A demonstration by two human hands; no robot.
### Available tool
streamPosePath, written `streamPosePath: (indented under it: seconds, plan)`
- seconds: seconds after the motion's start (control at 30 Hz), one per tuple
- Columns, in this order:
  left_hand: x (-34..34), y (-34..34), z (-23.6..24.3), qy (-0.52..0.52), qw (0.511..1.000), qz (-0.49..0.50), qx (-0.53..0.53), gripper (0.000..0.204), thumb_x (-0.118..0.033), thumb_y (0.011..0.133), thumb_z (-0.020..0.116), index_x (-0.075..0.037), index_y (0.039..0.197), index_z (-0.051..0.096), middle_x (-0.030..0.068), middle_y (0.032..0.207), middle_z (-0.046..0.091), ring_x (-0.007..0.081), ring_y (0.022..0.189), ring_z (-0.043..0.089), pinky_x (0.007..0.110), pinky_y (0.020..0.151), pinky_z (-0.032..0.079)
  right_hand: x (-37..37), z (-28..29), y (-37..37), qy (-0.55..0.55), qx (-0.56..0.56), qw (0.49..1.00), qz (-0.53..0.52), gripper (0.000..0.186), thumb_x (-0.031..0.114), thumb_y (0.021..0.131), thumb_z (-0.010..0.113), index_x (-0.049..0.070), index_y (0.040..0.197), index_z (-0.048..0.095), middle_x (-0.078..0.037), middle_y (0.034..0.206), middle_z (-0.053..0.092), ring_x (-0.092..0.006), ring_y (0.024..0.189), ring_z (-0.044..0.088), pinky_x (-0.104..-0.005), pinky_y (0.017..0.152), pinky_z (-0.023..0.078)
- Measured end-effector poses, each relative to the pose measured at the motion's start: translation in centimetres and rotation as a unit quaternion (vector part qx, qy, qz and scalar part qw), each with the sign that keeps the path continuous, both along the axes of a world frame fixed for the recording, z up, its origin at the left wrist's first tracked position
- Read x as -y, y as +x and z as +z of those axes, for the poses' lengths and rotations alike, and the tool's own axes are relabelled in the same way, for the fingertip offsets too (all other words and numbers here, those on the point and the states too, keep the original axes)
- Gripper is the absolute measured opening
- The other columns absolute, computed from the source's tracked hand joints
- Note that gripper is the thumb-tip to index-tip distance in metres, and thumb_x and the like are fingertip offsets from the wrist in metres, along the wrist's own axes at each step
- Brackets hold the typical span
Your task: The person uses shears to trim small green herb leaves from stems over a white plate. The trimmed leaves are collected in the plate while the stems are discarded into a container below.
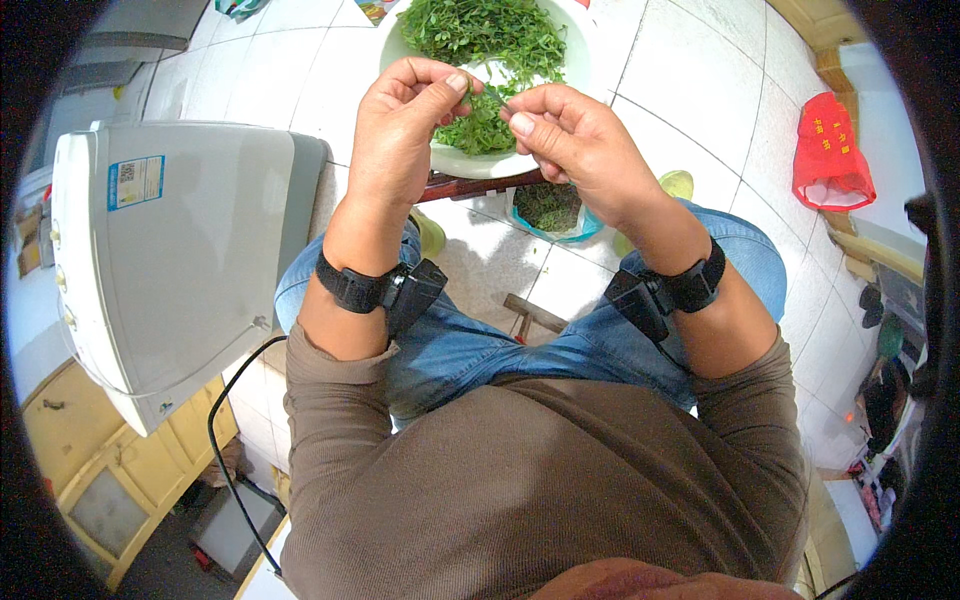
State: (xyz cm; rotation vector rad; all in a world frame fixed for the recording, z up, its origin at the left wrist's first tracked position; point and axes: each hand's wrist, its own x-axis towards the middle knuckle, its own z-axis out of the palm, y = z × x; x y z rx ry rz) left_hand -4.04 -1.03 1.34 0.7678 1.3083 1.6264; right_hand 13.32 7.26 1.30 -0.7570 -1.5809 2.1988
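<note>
My left hand (405,125) pinches a small green sprig (467,94) between thumb and fingertips, above a white basin (578,55) of leafy greens (478,38). Beside it, my right hand (565,145) pinches the thin stem end of the greens, its thumb and forefinger closed and the other fingers curled. The basin rests on a dark wooden support (455,188). Below it, between my feet, a blue plastic bag (590,222) holds darker green bits (548,205).
A white appliance (190,250) stands at my left, with a black cable (215,430) beside it. A red bag (832,150) sits on the right. A wooden-handled object (530,312) lies on the tiled floor (680,70) between my legs. Yellow cabinets (95,440) stand at lower left.
</note>
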Motion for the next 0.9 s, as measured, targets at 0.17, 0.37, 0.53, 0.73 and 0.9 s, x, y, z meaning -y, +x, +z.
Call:
streamPosePath:
  seconds: [0.17, 0.37, 0.53, 0.73, 0.9]
  plan:
    - [0.1, 0.5, 0.0, -0.010, 1.000, 0.002, -0.023, 0.011, -0.009, 0.085, 0.064, -0.002, 0.091, 0.059, 0.0075, 0.086, 0.066, 0.0101, 0.074, 0.058, 0.023, 0.070, 0.047, -0.3, -0.3, -0.2, -0.041, -0.044, 0.998, -0.008, 0.021, 0.021, 0.089, 0.060, 0.003, 0.099, 0.058, 0.000, 0.075, 0.055, -0.0042, 0.059, 0.043, -0.0180, 0.051, 0.035]
    - [0.1, 0.9, 0.1, -0.005, 0.999, -0.013, -0.031, 0.011, -0.008, 0.084, 0.064, -0.001, 0.092, 0.059, 0.0048, 0.084, 0.064, 0.0099, 0.075, 0.057, 0.022, 0.070, 0.047, -0.1, -0.3, -0.3, -0.052, -0.029, 0.998, -0.015, 0.018, 0.019, 0.090, 0.059, 0.004, 0.099, 0.058, 0.002, 0.074, 0.052, -0.0022, 0.057, 0.040, -0.0147, 0.050, 0.033]
    - [0.2, 1.1, 0.2, -0.012, 0.998, -0.014, -0.053, 0.013, -0.008, 0.085, 0.064, -0.002, 0.094, 0.059, 0.0036, 0.084, 0.062, 0.0096, 0.075, 0.057, 0.022, 0.071, 0.047, -0.1, -0.3, -0.4, -0.024, -0.010, 0.999, -0.021, 0.016, 0.019, 0.090, 0.060, 0.005, 0.096, 0.058, 0.003, 0.074, 0.052, -0.0021, 0.057, 0.040, -0.0147, 0.050, 0.032]
    - [0.2, 1.7, 0.9, -0.012, 0.998, -0.011, -0.065, 0.026, -0.009, 0.084, 0.065, 0.000, 0.106, 0.056, 0.0023, 0.086, 0.060, 0.0088, 0.076, 0.057, 0.021, 0.070, 0.047, -0.1, -0.2, -0.4, -0.006, -0.007, 1.000, -0.019, 0.016, 0.018, 0.088, 0.061, 0.005, 0.097, 0.058, 0.003, 0.074, 0.053, -0.0021, 0.057, 0.039, -0.0150, 0.050, 0.032]
    - [0.2, 1.6, 1.1, -0.041, 0.997, -0.045, -0.047, 0.023, -0.012, 0.084, 0.066, -0.001, 0.103, 0.060, 0.0003, 0.081, 0.059, 0.0073, 0.073, 0.054, 0.021, 0.068, 0.045, 0.1, -0.4, -0.4, 0.071, 0.032, 0.997, -0.015, 0.019, 0.017, 0.088, 0.062, 0.003, 0.101, 0.058, 0.002, 0.076, 0.054, -0.0038, 0.065, 0.046, -0.0177, 0.055, 0.037]
